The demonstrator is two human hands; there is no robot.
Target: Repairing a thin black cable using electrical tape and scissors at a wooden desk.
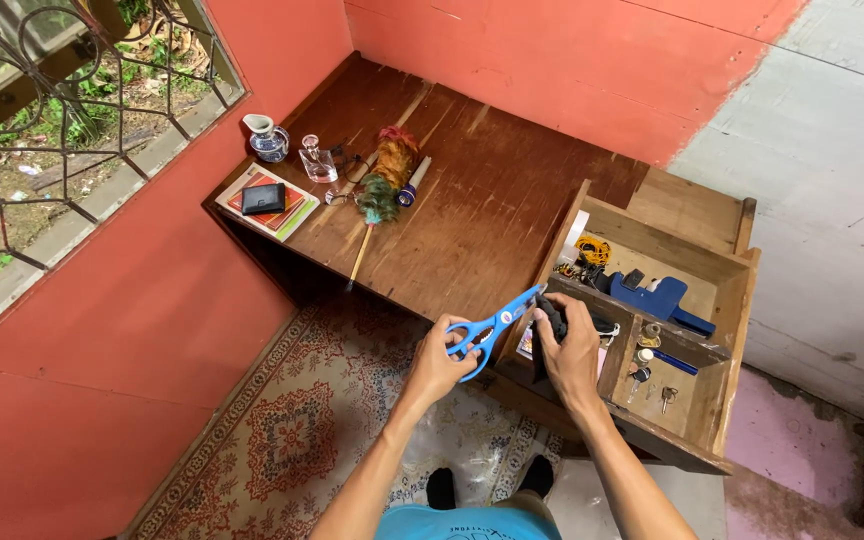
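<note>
A flat book with a red and green cover [282,212] lies at upper left of the frame, a black wallet [263,198] resting on it. A feather duster [384,180] lies on the brown wooden desk [492,200]. At centre, the left hand [440,358] grips blue-handled scissors [492,328]. The right hand [570,352] is closed on a small black object [552,318] above the open wooden drawer [727,340], at centre right.

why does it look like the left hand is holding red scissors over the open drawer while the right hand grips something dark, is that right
Not quite: the scissors in the left hand have blue handles, not red, as the head view shows. The rest holds: the right hand grips something dark at the open drawer.
</note>
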